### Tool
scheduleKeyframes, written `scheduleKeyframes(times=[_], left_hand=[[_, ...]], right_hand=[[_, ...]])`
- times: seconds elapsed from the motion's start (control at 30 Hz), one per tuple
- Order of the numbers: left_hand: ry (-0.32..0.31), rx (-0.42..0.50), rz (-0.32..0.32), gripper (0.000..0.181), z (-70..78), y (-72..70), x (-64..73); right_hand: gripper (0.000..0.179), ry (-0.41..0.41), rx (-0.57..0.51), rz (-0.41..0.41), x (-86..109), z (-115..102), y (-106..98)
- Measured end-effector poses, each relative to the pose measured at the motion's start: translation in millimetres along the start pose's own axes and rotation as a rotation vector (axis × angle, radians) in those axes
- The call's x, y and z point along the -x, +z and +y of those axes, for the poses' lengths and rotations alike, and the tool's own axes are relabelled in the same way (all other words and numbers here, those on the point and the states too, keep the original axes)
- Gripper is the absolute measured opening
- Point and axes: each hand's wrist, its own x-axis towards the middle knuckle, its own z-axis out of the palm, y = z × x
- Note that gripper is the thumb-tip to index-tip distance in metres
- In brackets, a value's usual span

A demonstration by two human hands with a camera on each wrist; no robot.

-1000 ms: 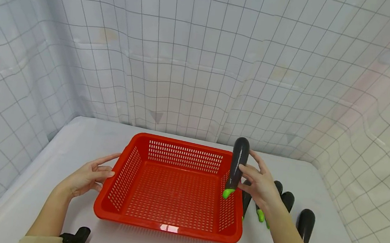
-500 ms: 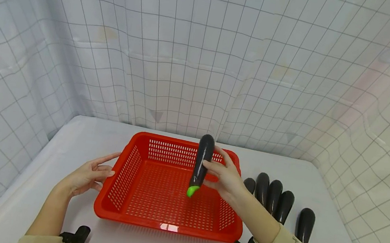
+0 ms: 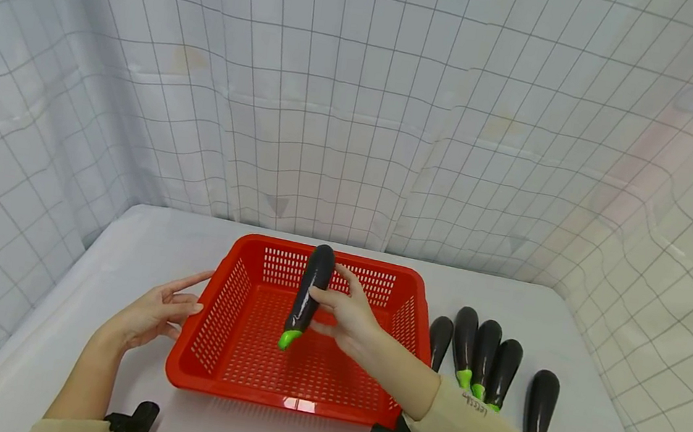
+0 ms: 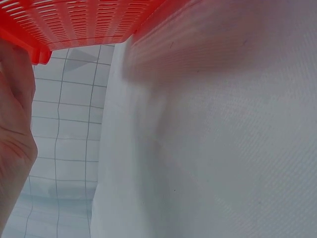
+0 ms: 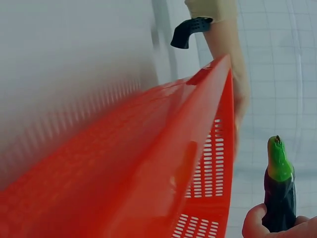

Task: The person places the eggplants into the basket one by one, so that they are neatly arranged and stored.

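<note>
Eggplant (image 3: 302, 305) hangs over red basket (image 3: 251, 360), gripped by right hand (image 3: 352, 315); left hand (image 3: 151, 313), fingers relaxed, touches basket's 9 o'clock rim (image 3: 194, 331).

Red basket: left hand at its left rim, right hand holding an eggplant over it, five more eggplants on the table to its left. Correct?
No: the head view shows the five other eggplants on the table to the right of the red basket. The rest holds: left hand at its left rim, right hand holding an eggplant over it.
</note>
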Motion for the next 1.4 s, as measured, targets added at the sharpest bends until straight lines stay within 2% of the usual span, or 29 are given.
scheduleKeyframes(times=[0.4,0.63,1.0,1.4], left_hand=[[-0.007,-0.016,0.002,0.057,0.9,-0.3,0.7],[-0.023,-0.059,0.036,0.059,-0.6,-0.8,-0.4],[-0.019,-0.067,0.024,0.059,1.3,-0.4,-2.0],[-0.023,-0.080,0.032,0.057,2.8,0.2,-0.5]], right_hand=[[0.065,0.027,-0.026,0.052,-20.0,27.6,31.6],[0.063,0.032,0.003,0.092,-29.2,45.7,47.7],[0.064,0.051,0.007,0.124,-49.8,62.1,62.8],[0.062,0.176,-0.012,0.086,-59.8,73.1,71.8]])
